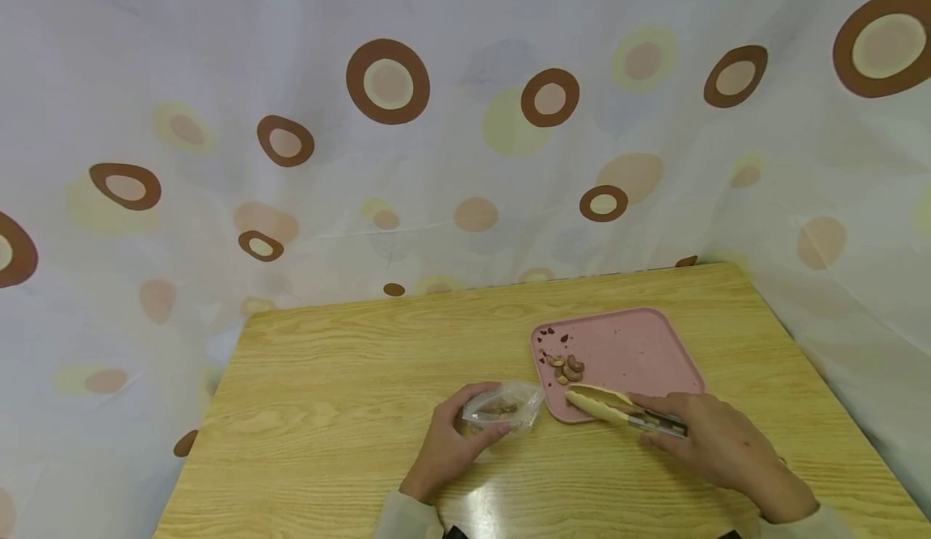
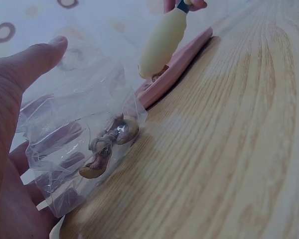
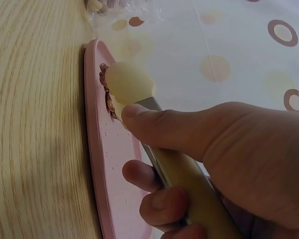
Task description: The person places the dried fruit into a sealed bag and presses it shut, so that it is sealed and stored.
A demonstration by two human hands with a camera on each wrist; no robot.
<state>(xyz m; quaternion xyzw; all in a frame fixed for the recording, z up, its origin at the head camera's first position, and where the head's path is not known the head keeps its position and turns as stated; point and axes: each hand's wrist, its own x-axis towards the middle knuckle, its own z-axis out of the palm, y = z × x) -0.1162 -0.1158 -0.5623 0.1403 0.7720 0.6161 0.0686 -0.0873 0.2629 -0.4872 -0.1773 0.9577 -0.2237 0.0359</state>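
In the head view, my left hand (image 1: 452,442) holds a clear plastic bag (image 1: 525,410) by its sides, its mouth spread. Several cashews (image 2: 102,154) with brownish skins lie inside the bag, seen through the film in the left wrist view. My right hand (image 1: 716,440) grips tongs (image 1: 633,414) with pale yellow heads and metal arms. The tongs' heads are over the near left corner of a pink tray (image 1: 625,345), parted, and I see nothing between them. Beside them on the tray sits a small pile of cashews (image 1: 573,368).
Dark reddish flakes (image 1: 550,331) are scattered at the tray's left side. The tray rests on a wood-grain table (image 1: 349,377). Behind and along the sides hangs a white curtain (image 1: 451,151) with brown and yellow circles.
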